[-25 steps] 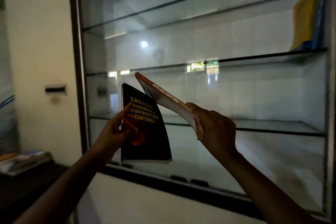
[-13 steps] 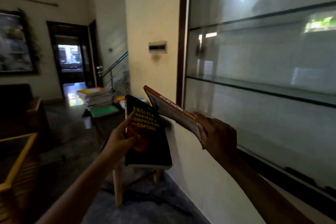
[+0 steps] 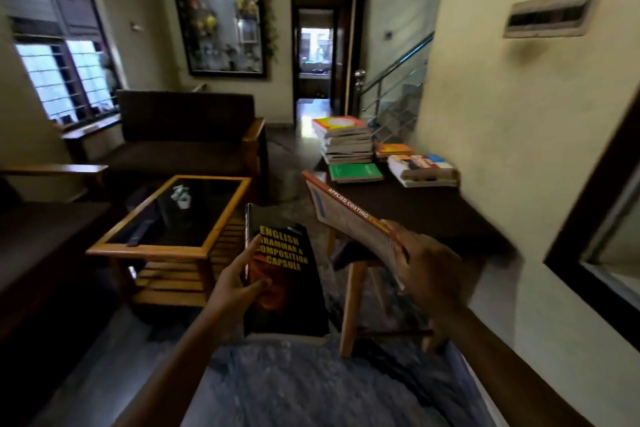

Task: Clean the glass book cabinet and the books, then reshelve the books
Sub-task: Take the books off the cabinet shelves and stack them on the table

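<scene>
My left hand (image 3: 235,284) grips a black book (image 3: 287,284) titled "English Grammar & Composition Capsule", held upright in front of me. An orange-spined book (image 3: 349,218) titled "Applied Costing" is tilted up to the left, held at its lower end by my right hand (image 3: 429,270). The two books are apart. Only the dark frame corner of the glass cabinet (image 3: 595,211) shows at the right edge. Several more books lie on a dark wooden side table (image 3: 433,215): a tall stack (image 3: 346,139), a green book (image 3: 356,172) and a thick book (image 3: 422,170).
A glass-topped wooden coffee table (image 3: 173,215) stands left of my hands, with a dark sofa (image 3: 187,135) behind it. A doorway (image 3: 315,45) and a stair railing (image 3: 394,76) lie farther back. A cream wall (image 3: 519,121) runs along the right.
My view has swung left, away from the cabinet shelves toward the room and the side table of books. Both hands keep their books in about the same pose.
</scene>
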